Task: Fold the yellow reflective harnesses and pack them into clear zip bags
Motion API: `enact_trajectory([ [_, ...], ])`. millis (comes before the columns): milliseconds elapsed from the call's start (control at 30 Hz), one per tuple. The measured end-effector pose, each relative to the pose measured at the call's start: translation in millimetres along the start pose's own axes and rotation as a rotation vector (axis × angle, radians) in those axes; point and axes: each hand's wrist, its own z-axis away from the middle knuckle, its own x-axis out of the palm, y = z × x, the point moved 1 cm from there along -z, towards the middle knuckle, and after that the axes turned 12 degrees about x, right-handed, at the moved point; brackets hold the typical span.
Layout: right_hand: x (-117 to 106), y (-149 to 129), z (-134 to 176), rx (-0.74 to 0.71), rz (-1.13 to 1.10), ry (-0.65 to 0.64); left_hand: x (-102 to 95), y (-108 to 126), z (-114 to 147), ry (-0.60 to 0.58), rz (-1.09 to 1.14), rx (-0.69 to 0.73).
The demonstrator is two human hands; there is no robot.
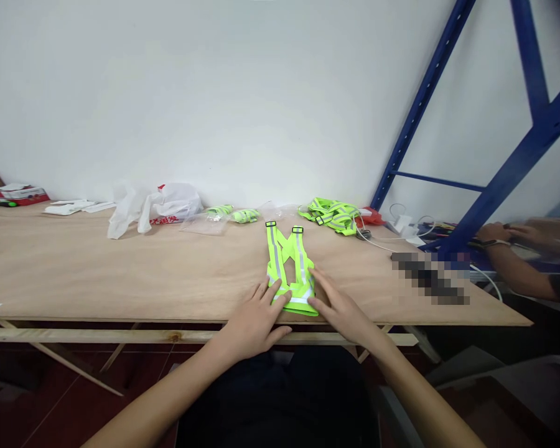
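Note:
A neon yellow-green reflective vest [300, 260] lies flat on the wooden table [191, 274] right in front of me. Its straps carry silver stripes, cross in the middle and end in black buckles at the far side. My left hand [256, 320] rests with spread fingers on the vest's lower left part. At the lower right edge, my right hand [343, 308] touches the vest with its fingers apart. Neither hand is closed around the fabric.
Behind lie a pile of reflective straps [333, 214], small green bundles [245, 216] and white plastic bags [172, 202]. A blue metal frame [485, 193] rises at the right, where another person's arms [518, 255] show. A pixelated dark object [429, 278] lies near the right edge.

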Motion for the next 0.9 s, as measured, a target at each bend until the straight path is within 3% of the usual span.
enact_trajectory([
  [167,-4.2,6.7,-15.4,0.023,-0.155,-0.059,3.2,4.7,6.9,-0.005,-0.004,0.015],
  [333,-1.9,-0.1,-2.7,0.041,-0.026,-0.076,1.9,5.6,6.7,0.011,-0.001,0.024],
  [467,0.7,-13.9,8.0,-0.123,0.128,0.019,-4.5,2.1,4.6,0.019,0.012,0.023],
  [567,6.2,-22.2,10.9,-0.268,0.182,0.006,-11.0,-4.5,1.5,0.034,0.053,0.046],
  [733,12.9,-21.6,7.7,-0.248,0.183,0.03,-20.3,-18.1,-5.7,0.047,0.103,0.028],
  [900,15.2,-19.2,2.4,-0.281,0.259,0.079,-19.6,-31.6,-8.2,0.155,0.234,0.053],
])
